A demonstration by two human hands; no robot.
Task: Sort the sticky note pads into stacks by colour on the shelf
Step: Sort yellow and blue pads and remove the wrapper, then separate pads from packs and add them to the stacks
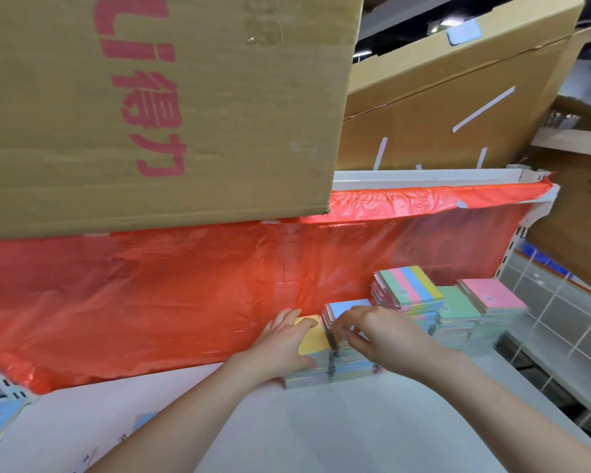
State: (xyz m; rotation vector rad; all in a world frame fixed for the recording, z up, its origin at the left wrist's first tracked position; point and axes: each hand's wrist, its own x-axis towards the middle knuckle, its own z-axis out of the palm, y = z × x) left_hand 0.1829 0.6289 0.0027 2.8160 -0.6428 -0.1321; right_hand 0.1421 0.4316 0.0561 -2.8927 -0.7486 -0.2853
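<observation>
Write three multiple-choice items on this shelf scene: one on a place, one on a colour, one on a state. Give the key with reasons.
1. Where does the stack topped by a pink sticky note pad stand?
A. leftmost of the stacks
B. rightmost of the stacks
C. on the cardboard box

2. What colour is the pad on top of the stack under the left hand?
A. yellow
B. pink
C. green

3. What is the right hand doing?
A. hanging idle off the shelf
B. lifting the red plastic sheet
C. fingering the blue-topped stack of pads

Key: 1 B, it stands right of the green-topped stack and the striped-topped stack. 2 A, the yellow pad shows between thumb and fingers. 3 C, its fingers curl on that stack's top edge.
</observation>
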